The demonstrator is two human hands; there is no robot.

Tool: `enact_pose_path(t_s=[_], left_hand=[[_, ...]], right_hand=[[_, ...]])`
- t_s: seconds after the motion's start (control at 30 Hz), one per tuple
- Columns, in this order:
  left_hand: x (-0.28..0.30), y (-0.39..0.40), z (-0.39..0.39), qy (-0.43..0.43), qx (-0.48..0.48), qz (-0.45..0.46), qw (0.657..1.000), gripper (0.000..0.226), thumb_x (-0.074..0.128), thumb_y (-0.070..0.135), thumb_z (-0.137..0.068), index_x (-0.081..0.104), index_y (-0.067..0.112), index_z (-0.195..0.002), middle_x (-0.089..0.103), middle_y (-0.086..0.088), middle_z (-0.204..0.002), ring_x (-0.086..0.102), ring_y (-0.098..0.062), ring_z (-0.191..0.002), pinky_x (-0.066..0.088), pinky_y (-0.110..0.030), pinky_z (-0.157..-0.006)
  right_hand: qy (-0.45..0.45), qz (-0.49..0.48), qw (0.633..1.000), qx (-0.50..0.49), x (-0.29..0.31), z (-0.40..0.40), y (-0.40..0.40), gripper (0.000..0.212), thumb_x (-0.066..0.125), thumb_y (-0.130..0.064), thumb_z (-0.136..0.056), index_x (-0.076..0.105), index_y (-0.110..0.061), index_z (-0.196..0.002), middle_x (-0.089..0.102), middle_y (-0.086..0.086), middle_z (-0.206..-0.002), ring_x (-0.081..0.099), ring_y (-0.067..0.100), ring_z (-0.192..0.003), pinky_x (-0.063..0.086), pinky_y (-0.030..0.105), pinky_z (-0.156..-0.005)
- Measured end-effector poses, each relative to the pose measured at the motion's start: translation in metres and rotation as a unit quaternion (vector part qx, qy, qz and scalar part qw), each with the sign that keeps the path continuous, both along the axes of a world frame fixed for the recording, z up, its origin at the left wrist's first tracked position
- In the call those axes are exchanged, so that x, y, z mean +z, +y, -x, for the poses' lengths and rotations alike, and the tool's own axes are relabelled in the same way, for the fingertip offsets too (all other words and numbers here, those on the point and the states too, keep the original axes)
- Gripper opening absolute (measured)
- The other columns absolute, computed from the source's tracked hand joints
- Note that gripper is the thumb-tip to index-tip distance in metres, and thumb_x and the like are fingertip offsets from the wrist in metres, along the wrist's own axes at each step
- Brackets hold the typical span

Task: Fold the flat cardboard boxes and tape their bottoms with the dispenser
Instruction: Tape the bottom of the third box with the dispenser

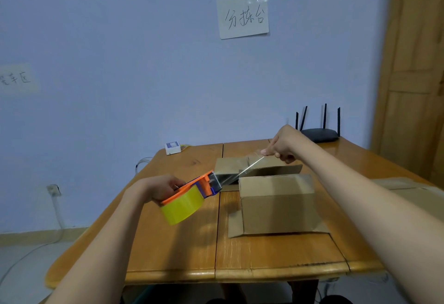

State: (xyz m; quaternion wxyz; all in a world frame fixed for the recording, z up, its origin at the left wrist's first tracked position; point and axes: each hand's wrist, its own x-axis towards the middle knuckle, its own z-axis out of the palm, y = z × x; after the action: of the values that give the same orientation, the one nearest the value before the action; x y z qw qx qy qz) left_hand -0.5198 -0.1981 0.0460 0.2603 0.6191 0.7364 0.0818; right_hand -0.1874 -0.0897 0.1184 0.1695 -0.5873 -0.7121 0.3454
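While left hand (165, 187) grips dispenser (192, 194) | right hand (283, 145) fingers pinch tape (242, 171) taut

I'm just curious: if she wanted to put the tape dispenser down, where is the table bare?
Bare wood runs along the table's near edge and its left half, beside the folded box. The far right is crowded: a second box, the router, flat cardboard.

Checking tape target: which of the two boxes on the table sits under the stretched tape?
The far cardboard box, behind the near cardboard box. The clear tape runs from the dispenser in the left hand to the right hand above it.
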Motion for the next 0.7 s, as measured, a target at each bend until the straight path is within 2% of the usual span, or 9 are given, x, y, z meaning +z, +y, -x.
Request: enact_pose_path(t_s=[0.1,0.17,0.27,0.43,0.57,0.63,0.7], left_hand=[[0.000,0.002,-0.001,0.016,0.008,-0.002,1.000,0.039,0.050,0.014,-0.094,0.063,0.035,-0.124,0.073,0.001,-0.105,0.073,-0.018,-0.092,0.062,-0.037,-0.075],[0.001,0.004,-0.002,0.024,0.013,-0.003,1.000,0.040,0.050,0.014,-0.095,0.062,0.034,-0.126,0.072,0.001,-0.106,0.073,-0.018,-0.091,0.062,-0.037,-0.075],[0.002,0.006,-0.003,0.028,0.019,-0.003,0.999,0.037,0.050,0.017,-0.096,0.061,0.034,-0.127,0.071,0.001,-0.108,0.072,-0.018,-0.093,0.062,-0.038,-0.077],[0.002,0.008,0.001,0.043,0.034,-0.014,0.998,0.030,0.052,0.021,-0.096,0.062,0.032,-0.123,0.071,0.001,-0.108,0.072,-0.018,-0.092,0.061,-0.039,-0.079],[0.001,0.011,0.000,0.061,0.031,-0.014,0.998,0.029,0.051,0.022,-0.098,0.060,0.035,-0.122,0.070,0.002,-0.110,0.070,-0.017,-0.094,0.061,-0.038,-0.080],[0.000,0.014,-0.001,0.068,0.029,-0.014,0.997,0.031,0.050,0.022,-0.098,0.060,0.034,-0.125,0.070,0.003,-0.110,0.070,-0.017,-0.094,0.061,-0.038,-0.081],[0.000,0.016,-0.002,0.075,0.029,-0.017,0.997,0.030,0.050,0.023,-0.098,0.059,0.034,-0.125,0.069,0.003,-0.111,0.070,-0.016,-0.094,0.061,-0.037,-0.080]], right_hand=[[0.022,0.081,0.996,-0.003,0.005,0.004,-0.001,0.018,0.063,-0.026,-0.097,0.056,-0.012,-0.105,0.050,0.000,-0.053,0.045,0.012,-0.051,0.046,0.021,-0.046],[0.026,0.089,0.996,-0.014,0.006,0.005,-0.001,0.022,0.064,-0.027,-0.096,0.060,-0.010,-0.110,0.057,0.002,-0.055,0.053,0.012,-0.055,0.051,0.023,-0.051],[0.057,0.088,0.994,-0.018,0.008,0.005,-0.004,0.016,0.064,-0.021,-0.096,0.063,-0.007,-0.102,0.065,0.008,-0.065,0.061,0.014,-0.061,0.057,0.024,-0.058],[0.127,0.104,0.986,0.000,0.007,0.001,-0.008,0.017,0.064,-0.009,-0.095,0.063,-0.003,-0.111,0.068,0.014,-0.077,0.065,0.013,-0.057,0.057,0.025,-0.064],[0.161,0.123,0.979,-0.005,0.005,-0.002,-0.008,0.016,0.064,-0.001,-0.093,0.063,-0.001,-0.109,0.069,0.020,-0.085,0.069,0.021,-0.072,0.059,0.037,-0.065],[0.170,0.125,0.977,-0.005,0.005,-0.002,-0.008,0.015,0.062,0.001,-0.093,0.063,0.001,-0.108,0.068,0.021,-0.085,0.070,0.023,-0.075,0.059,0.039,-0.066],[0.171,0.127,0.977,-0.005,0.005,-0.002,-0.007,0.016,0.061,0.000,-0.094,0.063,0.003,-0.109,0.068,0.021,-0.086,0.070,0.024,-0.078,0.059,0.039,-0.072]])
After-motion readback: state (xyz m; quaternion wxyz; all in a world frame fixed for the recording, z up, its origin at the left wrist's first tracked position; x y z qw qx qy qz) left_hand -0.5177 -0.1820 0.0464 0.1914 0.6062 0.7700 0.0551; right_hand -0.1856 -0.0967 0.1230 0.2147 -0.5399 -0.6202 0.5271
